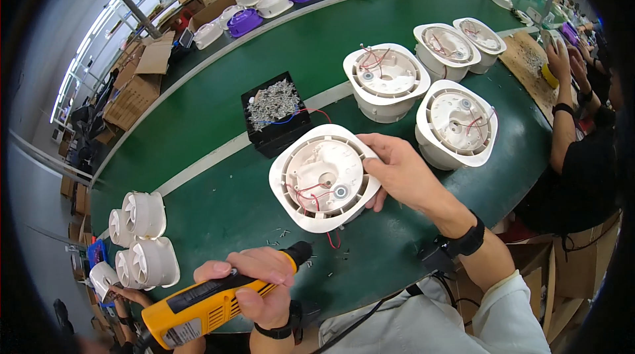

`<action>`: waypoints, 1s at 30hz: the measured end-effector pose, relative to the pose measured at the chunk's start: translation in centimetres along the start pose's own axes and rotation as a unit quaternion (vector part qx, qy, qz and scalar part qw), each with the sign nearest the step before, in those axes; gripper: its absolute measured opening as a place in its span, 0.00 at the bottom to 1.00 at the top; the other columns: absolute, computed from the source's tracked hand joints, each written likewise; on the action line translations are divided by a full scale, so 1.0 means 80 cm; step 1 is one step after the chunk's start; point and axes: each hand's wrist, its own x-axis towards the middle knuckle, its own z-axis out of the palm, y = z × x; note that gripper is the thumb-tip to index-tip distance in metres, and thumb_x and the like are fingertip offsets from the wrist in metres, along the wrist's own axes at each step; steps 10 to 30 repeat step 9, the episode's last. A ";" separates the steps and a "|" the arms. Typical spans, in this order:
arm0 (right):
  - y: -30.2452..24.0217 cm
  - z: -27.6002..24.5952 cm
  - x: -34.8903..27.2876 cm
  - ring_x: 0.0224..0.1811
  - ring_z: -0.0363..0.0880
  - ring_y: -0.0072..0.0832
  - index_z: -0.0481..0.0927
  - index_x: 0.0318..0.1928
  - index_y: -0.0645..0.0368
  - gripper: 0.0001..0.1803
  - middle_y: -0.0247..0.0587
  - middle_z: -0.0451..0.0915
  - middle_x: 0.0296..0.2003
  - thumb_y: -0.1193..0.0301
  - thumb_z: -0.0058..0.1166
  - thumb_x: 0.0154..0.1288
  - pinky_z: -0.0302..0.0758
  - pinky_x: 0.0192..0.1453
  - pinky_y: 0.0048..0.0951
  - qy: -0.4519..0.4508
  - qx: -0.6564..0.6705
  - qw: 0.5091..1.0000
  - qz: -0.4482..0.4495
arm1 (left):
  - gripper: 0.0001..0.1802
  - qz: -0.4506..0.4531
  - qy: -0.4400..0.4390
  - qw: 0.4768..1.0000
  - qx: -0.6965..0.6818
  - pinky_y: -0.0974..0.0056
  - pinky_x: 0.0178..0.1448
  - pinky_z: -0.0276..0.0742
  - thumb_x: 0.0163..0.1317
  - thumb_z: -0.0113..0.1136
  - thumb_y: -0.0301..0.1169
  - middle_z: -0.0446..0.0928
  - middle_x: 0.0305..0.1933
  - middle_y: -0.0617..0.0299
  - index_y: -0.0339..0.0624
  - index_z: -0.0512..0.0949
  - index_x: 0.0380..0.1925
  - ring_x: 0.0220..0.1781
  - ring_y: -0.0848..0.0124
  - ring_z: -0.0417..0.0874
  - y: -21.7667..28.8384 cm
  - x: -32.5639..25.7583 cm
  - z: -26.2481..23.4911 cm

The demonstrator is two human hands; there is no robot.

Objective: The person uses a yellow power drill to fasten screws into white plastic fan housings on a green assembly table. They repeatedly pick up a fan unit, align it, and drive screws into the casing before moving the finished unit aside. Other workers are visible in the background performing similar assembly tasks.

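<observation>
In my left hand [254, 284] is a yellow and black electric screwdriver [205, 311], its black tip pointing up and to the right. My right hand [403, 172] grips the right rim of a white plastic housing [340, 162], thumb on top and fingers underneath. Red wires and a small round metal part show inside this housing, and a red wire hangs below it. The screwdriver tip is apart from the housing. Just beyond the housing stands a black box [268, 142] filled with screws [274, 104]. Several loose screws [281, 235] lie on the green table between screwdriver and housing.
Several similar white housings [456, 126] with red wires stand at the right. White housings with fan blades [142, 261] lie on the left. Purple and white covers [245, 22] sit across the green bench [205, 109]. Other people's hands [559, 63] work at the right and far side.
</observation>
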 end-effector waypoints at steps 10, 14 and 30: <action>0.007 -0.006 0.001 0.19 0.79 0.24 0.64 0.59 0.71 0.24 0.48 0.80 0.35 0.78 0.37 0.61 0.76 0.15 0.21 0.025 -0.041 0.999 -0.023 | 0.21 0.002 -0.001 1.000 -0.019 0.66 0.20 0.72 0.63 0.55 0.46 0.73 0.22 0.58 0.48 0.59 0.45 0.15 0.68 0.72 0.015 0.001 -0.012; 0.007 -0.006 0.001 0.19 0.79 0.24 0.64 0.59 0.71 0.24 0.48 0.80 0.35 0.78 0.37 0.61 0.76 0.15 0.21 0.025 -0.041 0.999 -0.023 | 0.21 0.002 -0.001 1.000 -0.019 0.66 0.20 0.72 0.63 0.55 0.46 0.73 0.22 0.58 0.48 0.59 0.45 0.15 0.68 0.72 0.015 0.001 -0.012; 0.007 -0.006 0.001 0.19 0.79 0.24 0.64 0.59 0.71 0.24 0.48 0.80 0.35 0.78 0.37 0.61 0.76 0.15 0.21 0.025 -0.041 0.999 -0.023 | 0.21 0.002 -0.001 1.000 -0.019 0.66 0.20 0.72 0.63 0.55 0.46 0.73 0.22 0.58 0.48 0.59 0.45 0.15 0.68 0.72 0.015 0.001 -0.012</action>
